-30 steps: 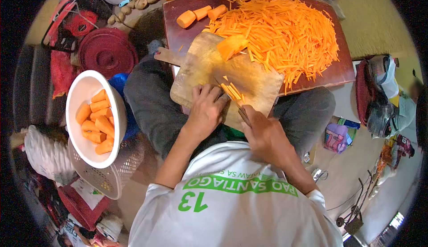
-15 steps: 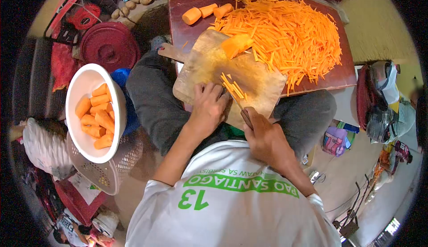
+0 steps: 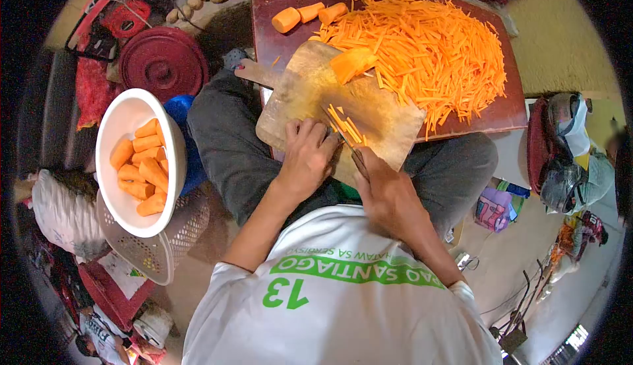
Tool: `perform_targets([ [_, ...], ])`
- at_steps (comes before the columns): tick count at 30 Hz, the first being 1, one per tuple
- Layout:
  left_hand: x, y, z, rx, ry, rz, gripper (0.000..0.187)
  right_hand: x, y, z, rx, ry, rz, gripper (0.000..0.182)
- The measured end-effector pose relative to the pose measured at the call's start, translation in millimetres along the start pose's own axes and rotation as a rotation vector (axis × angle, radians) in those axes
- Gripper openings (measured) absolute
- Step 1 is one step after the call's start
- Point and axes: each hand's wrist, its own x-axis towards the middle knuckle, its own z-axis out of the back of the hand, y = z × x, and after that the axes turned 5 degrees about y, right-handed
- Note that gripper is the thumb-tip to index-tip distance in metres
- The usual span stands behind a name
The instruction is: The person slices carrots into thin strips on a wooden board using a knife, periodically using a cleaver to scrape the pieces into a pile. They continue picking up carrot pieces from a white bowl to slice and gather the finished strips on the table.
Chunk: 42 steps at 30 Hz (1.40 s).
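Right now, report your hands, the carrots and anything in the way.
Left hand curled over cutting board, grip hidden. Right hand gripping knife. Cut carrot sticks alongside. Large carrot piece at board's far edge, possible obstruction.

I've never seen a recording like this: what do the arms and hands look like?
They're human. The left hand and right hand wear no gloves; the forearms are uncovered, with no watch showing. The short white sleeves belong to a white shirt with green print.
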Motion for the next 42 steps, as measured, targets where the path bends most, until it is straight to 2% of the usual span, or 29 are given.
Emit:
perform_targets([
  [9, -1, 1, 6, -0.028, -0.009, -0.043, 0.039, -13, 5, 9, 0.030, 0.090, -0.087, 0.034],
  [13, 0, 0, 2, -0.014, 0.027, -0.012, 0.038, -1, -6, -10, 0.032, -0.042, 0.018, 0.033],
  [16, -1, -2, 5, -0.018, 0.014, -0.013, 0.037, 9, 5, 3, -0.034, 0.019, -0.037, 0.033],
  [19, -2, -2, 3, -0.012, -0.057, -0.033, 0.036, -5, 12, 14, 0.105, 0.099, -0.116, 0.033],
  [25, -3, 1, -3, -0.031, -0.052, -0.039, 0.037, 2, 1, -4, -0.010, 0.008, -0.023, 0.032],
  [28, -3, 4, -5, -0.033, -0.070, -0.058, 0.035, 12, -2, -6, -0.006, -0.024, -0.065, 0.030],
  [31, -8, 3, -8, -0.033, -0.100, -0.048, 0.034, -2, 12, 16, 0.100, 0.049, -0.074, 0.029],
  [36, -9, 2, -12, -0.060, -0.113, -0.006, 0.034, 0, 3, 7, 0.083, 0.034, -0.053, 0.027],
  [42, -9, 0, -3, -0.035, -0.028, 0.005, 0.035, 1, 1, 12, 0.085, 0.024, -0.048, 0.027],
])
